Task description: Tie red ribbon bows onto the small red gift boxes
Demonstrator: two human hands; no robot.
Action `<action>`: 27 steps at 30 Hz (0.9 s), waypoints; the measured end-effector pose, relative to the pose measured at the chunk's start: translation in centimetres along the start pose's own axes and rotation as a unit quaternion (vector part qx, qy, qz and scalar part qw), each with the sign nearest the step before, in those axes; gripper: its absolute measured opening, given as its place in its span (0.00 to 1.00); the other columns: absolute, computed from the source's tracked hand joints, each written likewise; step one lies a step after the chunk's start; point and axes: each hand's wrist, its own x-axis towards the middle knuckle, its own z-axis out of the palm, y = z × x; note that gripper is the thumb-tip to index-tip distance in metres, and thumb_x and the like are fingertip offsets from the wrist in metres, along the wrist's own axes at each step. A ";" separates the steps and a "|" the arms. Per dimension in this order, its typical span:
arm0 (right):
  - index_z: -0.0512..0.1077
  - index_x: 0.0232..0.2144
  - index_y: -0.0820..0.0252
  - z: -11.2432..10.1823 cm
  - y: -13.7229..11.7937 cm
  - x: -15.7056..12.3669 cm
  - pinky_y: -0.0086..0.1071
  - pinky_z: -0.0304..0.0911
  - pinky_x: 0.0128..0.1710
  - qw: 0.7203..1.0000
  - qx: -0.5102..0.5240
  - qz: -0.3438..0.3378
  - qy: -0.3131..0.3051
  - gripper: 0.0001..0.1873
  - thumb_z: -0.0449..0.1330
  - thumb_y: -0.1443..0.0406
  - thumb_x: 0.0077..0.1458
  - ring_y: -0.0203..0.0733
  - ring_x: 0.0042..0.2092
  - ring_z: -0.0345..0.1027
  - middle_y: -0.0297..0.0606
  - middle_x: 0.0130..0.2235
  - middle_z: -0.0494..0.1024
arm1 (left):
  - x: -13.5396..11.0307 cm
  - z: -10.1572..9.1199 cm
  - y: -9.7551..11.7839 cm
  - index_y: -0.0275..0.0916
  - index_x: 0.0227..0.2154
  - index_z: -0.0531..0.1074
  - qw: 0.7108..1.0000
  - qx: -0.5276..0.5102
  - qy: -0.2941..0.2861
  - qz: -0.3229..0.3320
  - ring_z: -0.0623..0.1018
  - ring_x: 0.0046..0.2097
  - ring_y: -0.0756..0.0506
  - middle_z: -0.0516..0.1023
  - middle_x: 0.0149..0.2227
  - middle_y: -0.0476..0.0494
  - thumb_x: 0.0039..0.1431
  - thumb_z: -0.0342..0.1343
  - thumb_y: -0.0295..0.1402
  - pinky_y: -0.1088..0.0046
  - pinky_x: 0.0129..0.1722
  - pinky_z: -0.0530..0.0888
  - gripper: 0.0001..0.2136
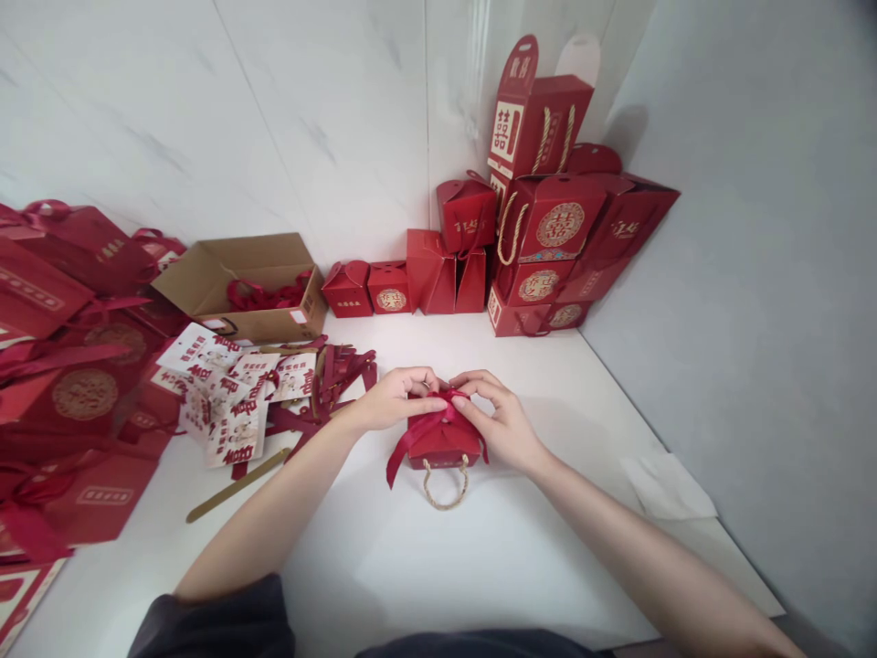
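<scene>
A small red gift box (445,450) stands on the white table in front of me, with a rope handle (445,504) hanging toward me. A dark red satin ribbon (415,440) crosses its top, one tail trailing off to the left. My left hand (403,398) pinches the ribbon between thumb and fingers at the top of the box. From the other side my right hand (499,417) grips the same ribbon, its thumb close to the left thumb. The fingers partly hide the knot or loop between them.
Finished-looking red boxes (89,393) are piled at the left. An open cardboard carton (274,324) holds red ribbon. Printed cards (237,429) and loose straps (343,370) lie beside it. More red boxes (562,224) are stacked against the wall at right, near a white tissue (670,486).
</scene>
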 end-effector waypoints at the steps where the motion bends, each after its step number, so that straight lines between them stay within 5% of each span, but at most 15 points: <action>1: 0.72 0.34 0.55 0.1 0.0 -0.1 0.39 0.58 0.54 1.000 0.001 -0.008 0.001 0.07 0.57 0.60 0.59 0.43 0.50 0.66 0.41 0.46 0.72 | 0.0 0.0 0.1 0.35 0.30 0.66 1.000 0.002 -0.002 -0.002 0.71 0.28 0.53 0.73 0.27 0.50 0.53 0.60 0.38 0.78 0.30 0.66 0.12; 6: 0.72 0.34 0.54 0.5 0.1 -0.2 0.42 0.58 0.55 0.998 -0.033 -0.054 0.012 0.05 0.63 0.61 0.54 0.45 0.49 0.66 0.41 0.46 0.73 | 0.0 -0.3 0.1 0.34 0.33 0.68 1.000 0.006 -0.020 0.003 0.72 0.31 0.52 0.73 0.30 0.47 0.56 0.58 0.37 0.77 0.33 0.67 0.11; 12: 0.72 0.32 0.54 0.1 0.4 0.4 0.49 0.48 0.62 0.994 -0.056 -0.094 -0.003 0.02 0.61 0.63 0.55 0.38 0.36 0.72 0.31 0.32 0.77 | 0.0 -0.7 -0.1 0.34 0.31 0.66 0.997 -0.045 -0.054 0.016 0.77 0.39 0.47 0.77 0.37 0.40 0.60 0.55 0.37 0.70 0.40 0.70 0.10; 20: 0.72 0.36 0.53 0.6 1.7 -0.1 0.46 0.59 0.58 0.986 -0.055 -0.146 0.050 0.05 0.58 0.68 0.58 0.38 0.37 0.73 0.32 0.33 0.79 | -0.1 -0.5 -0.1 0.35 0.31 0.64 0.993 -0.099 -0.068 0.005 0.78 0.40 0.45 0.78 0.37 0.39 0.61 0.53 0.36 0.65 0.45 0.72 0.09; 27: 0.73 0.39 0.52 -1.3 1.0 0.6 0.42 0.63 0.51 0.962 -0.113 -0.233 -0.091 0.10 0.57 0.71 0.57 0.40 0.44 0.71 0.36 0.41 0.78 | 0.1 -0.7 -0.3 0.35 0.29 0.65 0.998 -0.052 -0.031 0.002 0.74 0.40 0.49 0.75 0.40 0.42 0.59 0.54 0.37 0.71 0.42 0.69 0.10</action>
